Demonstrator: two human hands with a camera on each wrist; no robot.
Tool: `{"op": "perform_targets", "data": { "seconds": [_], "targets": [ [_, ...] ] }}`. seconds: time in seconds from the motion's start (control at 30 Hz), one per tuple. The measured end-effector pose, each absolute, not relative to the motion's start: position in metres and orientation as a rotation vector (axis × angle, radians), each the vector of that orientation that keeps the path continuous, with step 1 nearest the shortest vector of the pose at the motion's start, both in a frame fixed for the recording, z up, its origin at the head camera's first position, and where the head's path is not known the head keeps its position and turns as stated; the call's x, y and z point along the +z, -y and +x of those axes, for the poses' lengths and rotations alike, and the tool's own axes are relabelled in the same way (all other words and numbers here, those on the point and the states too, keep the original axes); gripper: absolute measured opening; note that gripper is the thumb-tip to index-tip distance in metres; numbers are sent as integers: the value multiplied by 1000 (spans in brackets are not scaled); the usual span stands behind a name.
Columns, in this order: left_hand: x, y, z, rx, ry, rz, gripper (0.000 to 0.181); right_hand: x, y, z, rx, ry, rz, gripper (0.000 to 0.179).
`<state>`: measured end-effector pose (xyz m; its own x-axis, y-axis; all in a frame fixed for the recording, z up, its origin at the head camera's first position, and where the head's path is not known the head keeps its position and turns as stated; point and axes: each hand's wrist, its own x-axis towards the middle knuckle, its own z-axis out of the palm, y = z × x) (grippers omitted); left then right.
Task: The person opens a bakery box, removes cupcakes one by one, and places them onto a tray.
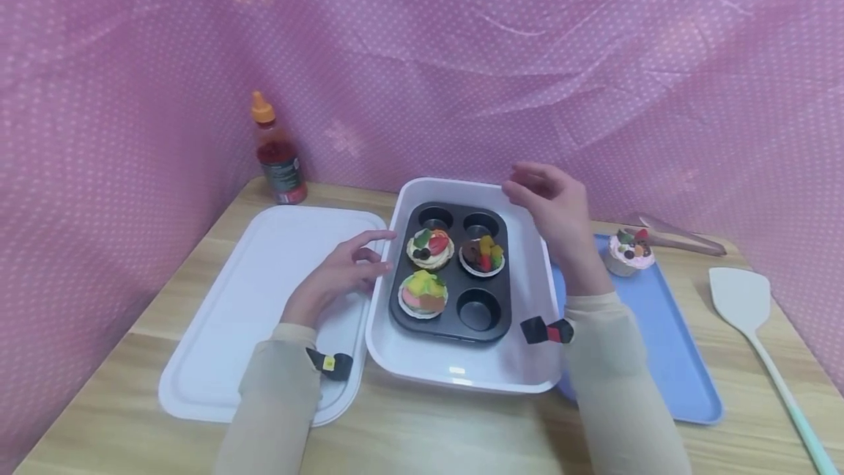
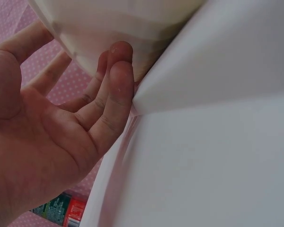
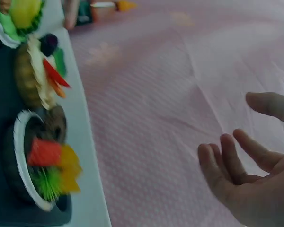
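A black muffin tin (image 1: 455, 330) lies inside a white basin (image 1: 463, 380). Three cups hold cupcakes: a cream one with a strawberry (image 1: 431, 248), a chocolate one (image 1: 482, 255) and one with yellow and green topping (image 1: 423, 295). My left hand (image 1: 344, 270) is at the basin's left side, its fingers bent loosely with the tips right at the outer wall; the left wrist view shows this hand (image 2: 80, 113) gripping nothing. My right hand (image 1: 557, 207), with loosely bent fingers and nothing in them, hovers by the basin's far right corner; the right wrist view shows its fingers (image 3: 217, 175) apart.
Left of the basin lies a white lid-like tray (image 1: 257, 306). A blue tray (image 1: 672, 358) on the right bears another cupcake (image 1: 629, 253). Brown tongs (image 1: 686, 240) and a white spatula (image 1: 741, 299) lie at the right. A sauce bottle (image 1: 280, 160) stands back left, before a pink curtain (image 1: 428, 57).
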<state>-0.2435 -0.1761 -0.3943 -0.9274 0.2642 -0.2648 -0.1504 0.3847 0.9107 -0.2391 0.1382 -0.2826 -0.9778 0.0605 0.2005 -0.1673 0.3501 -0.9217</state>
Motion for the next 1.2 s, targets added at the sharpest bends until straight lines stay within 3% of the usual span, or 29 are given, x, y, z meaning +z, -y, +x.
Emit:
{"op": "perform_targets", "data": {
  "seconds": [0.33, 1.2],
  "targets": [
    [-398, 174, -247, 1559, -2275, 111, 61, -307, -95, -264, 1636, 2631, 265, 51],
    [-395, 176, -246, 1524, -2283, 64, 61, -353, -89, -278, 1648, 2564, 506, 52]
  ]
}}
